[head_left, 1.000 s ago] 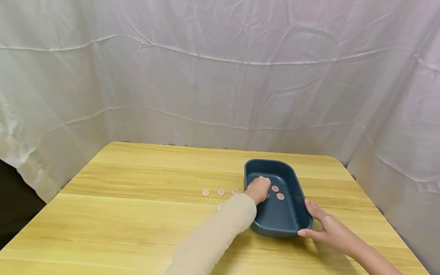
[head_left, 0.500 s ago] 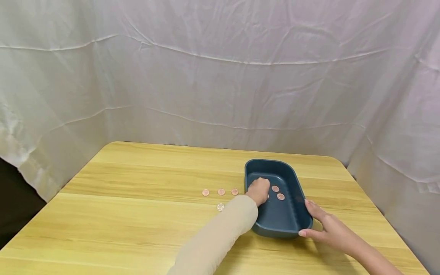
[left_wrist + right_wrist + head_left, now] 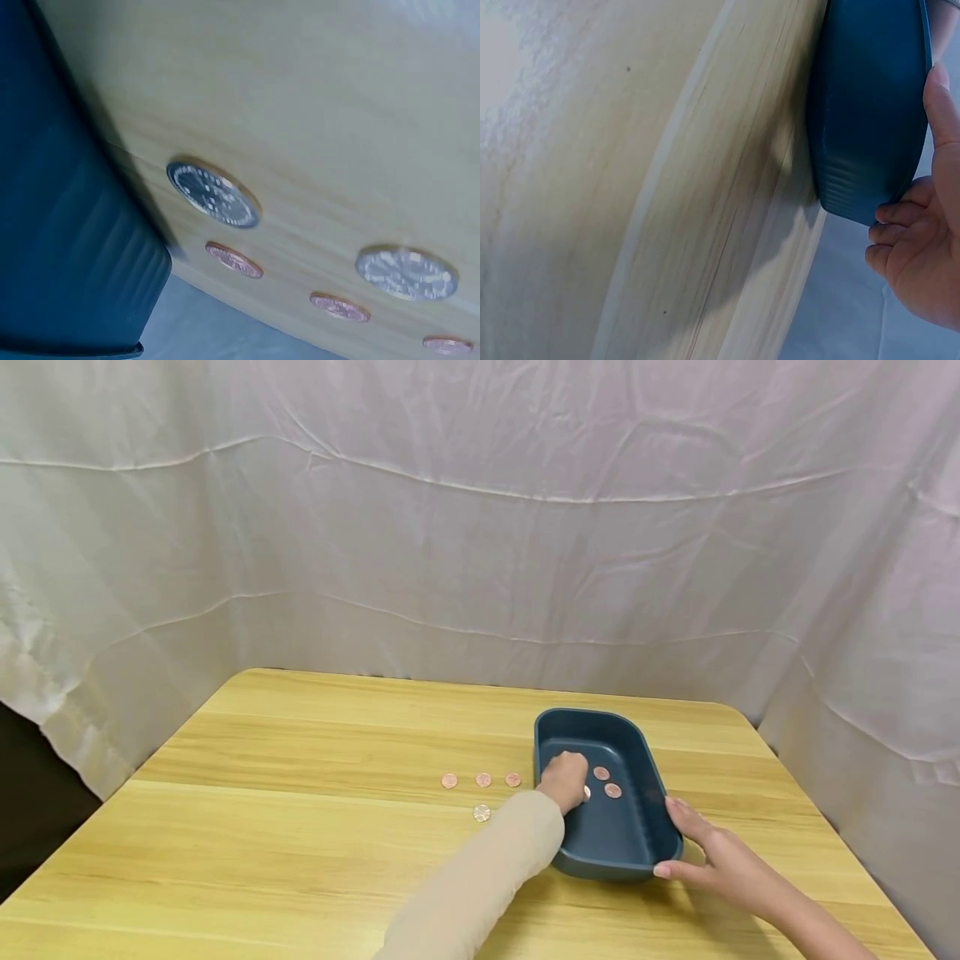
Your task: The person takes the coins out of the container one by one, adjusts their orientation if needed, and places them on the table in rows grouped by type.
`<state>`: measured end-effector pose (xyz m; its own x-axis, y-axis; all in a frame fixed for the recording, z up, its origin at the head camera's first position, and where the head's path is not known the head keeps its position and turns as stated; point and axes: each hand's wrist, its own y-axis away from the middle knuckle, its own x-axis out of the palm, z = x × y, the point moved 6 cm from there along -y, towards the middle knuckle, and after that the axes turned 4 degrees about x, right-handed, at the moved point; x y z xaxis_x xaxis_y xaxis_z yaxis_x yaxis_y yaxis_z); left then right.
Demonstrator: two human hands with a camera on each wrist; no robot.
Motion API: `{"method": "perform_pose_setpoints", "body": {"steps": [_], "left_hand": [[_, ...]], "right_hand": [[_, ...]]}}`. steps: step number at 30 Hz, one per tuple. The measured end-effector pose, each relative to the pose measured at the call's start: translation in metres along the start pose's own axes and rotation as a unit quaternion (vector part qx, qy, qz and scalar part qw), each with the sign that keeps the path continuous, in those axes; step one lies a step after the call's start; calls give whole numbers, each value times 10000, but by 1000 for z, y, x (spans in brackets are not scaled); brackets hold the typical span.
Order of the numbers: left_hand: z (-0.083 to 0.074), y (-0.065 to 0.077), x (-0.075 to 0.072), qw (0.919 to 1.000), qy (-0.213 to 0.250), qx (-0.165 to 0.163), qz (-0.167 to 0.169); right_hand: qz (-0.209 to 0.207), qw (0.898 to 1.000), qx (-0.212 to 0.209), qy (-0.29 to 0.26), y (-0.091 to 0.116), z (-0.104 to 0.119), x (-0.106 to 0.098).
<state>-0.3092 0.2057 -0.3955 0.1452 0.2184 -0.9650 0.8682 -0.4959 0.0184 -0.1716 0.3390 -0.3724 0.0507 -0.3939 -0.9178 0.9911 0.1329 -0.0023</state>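
In the head view my left hand (image 3: pixel 566 779) reaches down into a dark blue tray (image 3: pixel 603 862), its fingers curled. A silver coin (image 3: pixel 587 793) shows at the fingertips, partly covered; the hand seems to pinch it. Inside the tray, to the hand's right, lie two copper coins, one (image 3: pixel 601 773) just behind the other (image 3: pixel 612 790). My right hand (image 3: pixel 712 856) grips the tray's near right corner between thumb and fingers, also seen in the right wrist view, where the hand (image 3: pixel 926 232) holds the tray (image 3: pixel 866 112). The left wrist view does not show the left hand.
Left of the tray three copper coins (image 3: pixel 483 780) lie in a row on the wooden table (image 3: pixel 300 860). A silver coin (image 3: pixel 482 813) sits in front of them; another silver coin (image 3: pixel 212 193) lies near the tray wall, covered by the forearm in the head view. Curtains hang behind.
My left hand has drawn slightly nearer inside the tray, and more of the silver coin at its fingertips shows. The right hand and tray have hardly moved.
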Motion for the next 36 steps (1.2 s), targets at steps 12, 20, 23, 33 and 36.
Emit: {"method": "perform_pose_setpoints", "body": {"steps": [12, 20, 23, 33, 36], "left_hand": [[2, 3, 2, 9986, 454, -216, -172], [0, 9, -10, 9973, 728, -79, 75], [-3, 13, -20, 9958, 889, 200, 122], [2, 31, -49, 9651, 2250, 1269, -436], [9, 35, -53, 9569, 2492, 1359, -619]], "right_hand": [[-156, 9997, -125, 115, -3, -4, 0], [-65, 9999, -87, 74, -2, -4, 2], [-75, 9999, -77, 90, -2, -3, 1], [-190, 9996, -158, 125, -2, -3, -2], [-243, 9995, -175, 109, -2, -4, -2]]}}
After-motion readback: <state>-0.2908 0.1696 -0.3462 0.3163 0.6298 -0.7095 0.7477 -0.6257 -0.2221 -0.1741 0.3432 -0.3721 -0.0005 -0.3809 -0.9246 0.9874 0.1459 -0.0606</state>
